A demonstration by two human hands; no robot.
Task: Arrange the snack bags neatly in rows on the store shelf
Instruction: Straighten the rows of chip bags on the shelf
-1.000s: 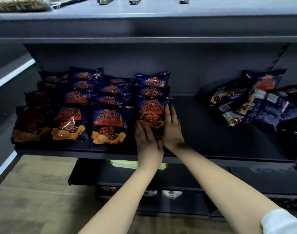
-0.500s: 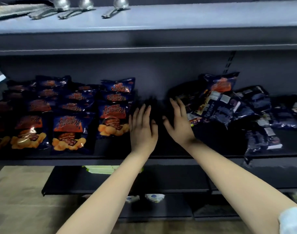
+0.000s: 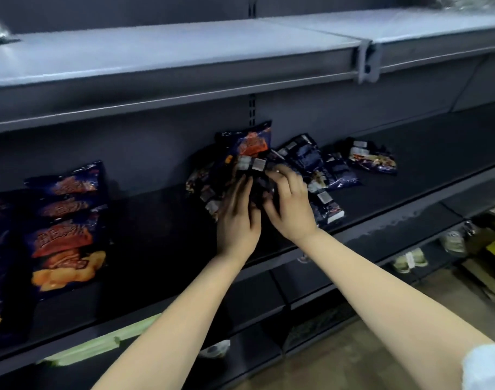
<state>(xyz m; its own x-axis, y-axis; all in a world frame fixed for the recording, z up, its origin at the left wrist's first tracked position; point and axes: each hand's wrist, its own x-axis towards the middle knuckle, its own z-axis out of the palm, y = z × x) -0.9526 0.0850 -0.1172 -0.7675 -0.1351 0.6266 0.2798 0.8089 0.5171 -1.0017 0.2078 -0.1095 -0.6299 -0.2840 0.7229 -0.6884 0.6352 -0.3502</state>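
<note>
Two hands work the loose pile (image 3: 311,164) lying mid-shelf (image 3: 156,220). My right hand (image 3: 290,206) curls round one bag (image 3: 252,167); my left hand (image 3: 238,220) lies straight-fingered against it. I recommend lifting it singly, printed face up, then aligning it beside the tidy rows (image 3: 66,226).

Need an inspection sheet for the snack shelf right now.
Surface: dark shelf, bags at left and middle.
Job's things: neat row of bags at left; loose pile mid-shelf, mostly backs up.
Clutter: green strip below the shelf's front edge.
Grips: left hand flat on the pile; right hand curled on a bag in it.
Cables: nothing seen.
Surroundings: grey upper shelf; small packs on lower shelf; wood floor.
</note>
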